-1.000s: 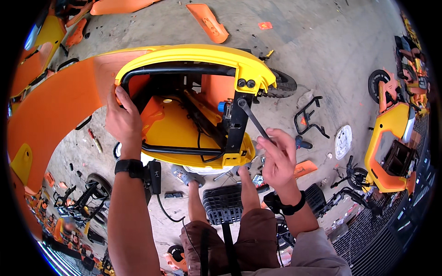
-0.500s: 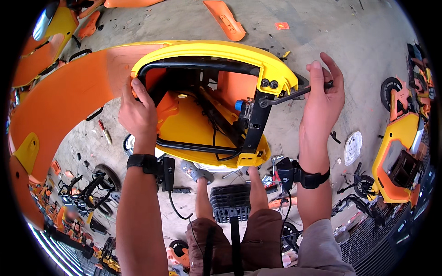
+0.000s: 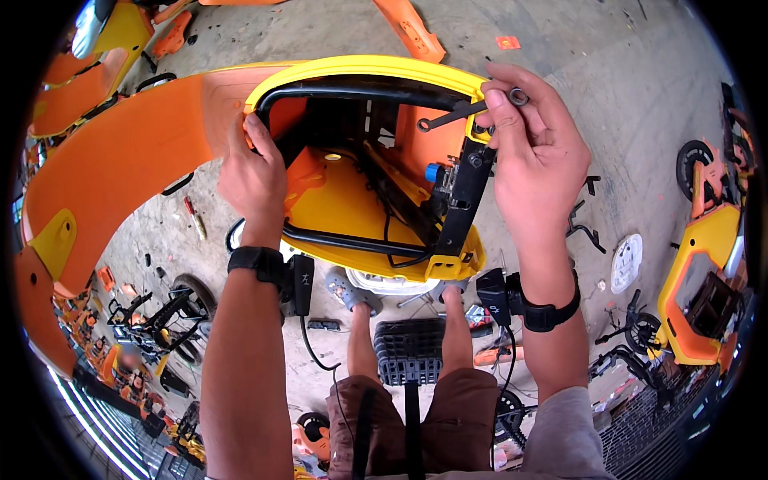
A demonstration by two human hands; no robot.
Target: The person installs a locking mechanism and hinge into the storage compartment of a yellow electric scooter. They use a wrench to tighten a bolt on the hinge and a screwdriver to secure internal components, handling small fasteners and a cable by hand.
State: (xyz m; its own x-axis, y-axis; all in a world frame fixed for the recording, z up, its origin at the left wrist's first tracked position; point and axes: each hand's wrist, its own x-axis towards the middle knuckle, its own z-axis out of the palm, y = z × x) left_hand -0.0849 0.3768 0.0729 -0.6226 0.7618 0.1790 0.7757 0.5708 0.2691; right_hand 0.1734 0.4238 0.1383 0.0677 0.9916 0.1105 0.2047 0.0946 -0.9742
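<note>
A yellow and orange scooter body shell point(image 3: 376, 72) with a black tube frame point(image 3: 344, 88) stands in front of me. My left hand point(image 3: 254, 172) grips the shell's left edge beside the black tube. At the shell's upper right corner, my right hand point(image 3: 534, 152) holds a dark wrench point(image 3: 460, 114) whose ring end pokes out above my fingers. A black bracket point(image 3: 462, 200) runs down below that corner, with a blue connector point(image 3: 433, 172) and black cables beside it. Both wrists wear black bands.
A long orange panel point(image 3: 120, 152) curves along the left. Another yellow and orange scooter shell point(image 3: 704, 264) lies at the right, a white disc point(image 3: 626, 262) near it. Black metal parts and small tools litter the concrete floor. A black crate point(image 3: 410, 350) sits between my legs.
My right hand lifted the wrench from low beside the bracket up to the shell's upper right corner. The shell now sits closer and larger in view. My left hand kept its grip.
</note>
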